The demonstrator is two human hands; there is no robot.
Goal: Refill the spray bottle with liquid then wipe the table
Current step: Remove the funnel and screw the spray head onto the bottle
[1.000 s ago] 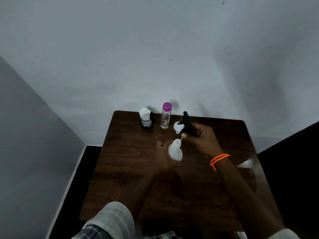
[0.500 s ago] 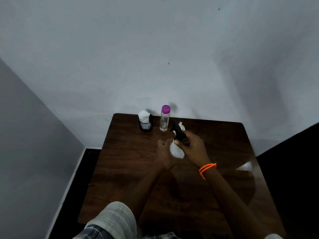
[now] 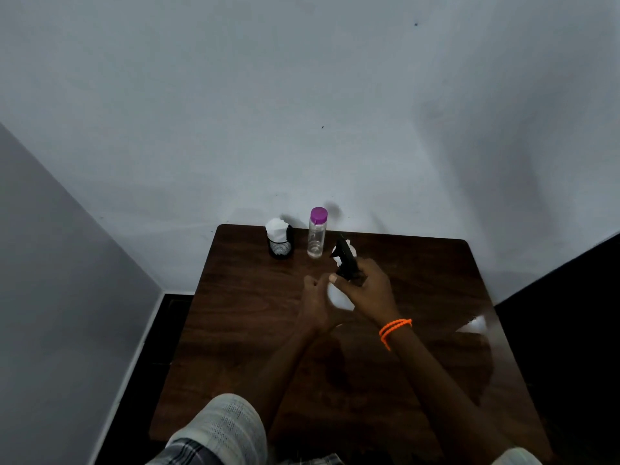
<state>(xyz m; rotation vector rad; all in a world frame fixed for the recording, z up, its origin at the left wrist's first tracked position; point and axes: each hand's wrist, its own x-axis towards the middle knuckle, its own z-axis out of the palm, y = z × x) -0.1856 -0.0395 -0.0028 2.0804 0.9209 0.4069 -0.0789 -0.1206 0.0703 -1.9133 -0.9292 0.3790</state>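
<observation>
White plastic, the spray bottle (image 3: 339, 297) sits near the middle of the table (image 3: 235, 330), its body largely hidden between both hands. I note the left hand (image 3: 317, 305) wrapped around the bottle's body, fingers closed on it. The right hand (image 3: 367, 290) is clamped on the black trigger head (image 3: 345, 260), which stands over the bottle's neck; whether it is seated or threaded I cannot tell. My assessment: the bottle is light, thin-walled and likely to flex if squeezed, so hold low on the body and turn the head by its collar, not the trigger. The clear bottle with purple cap (image 3: 317, 233) stands capped near the far edge, beside the tissue holder (image 3: 279, 241).
</observation>
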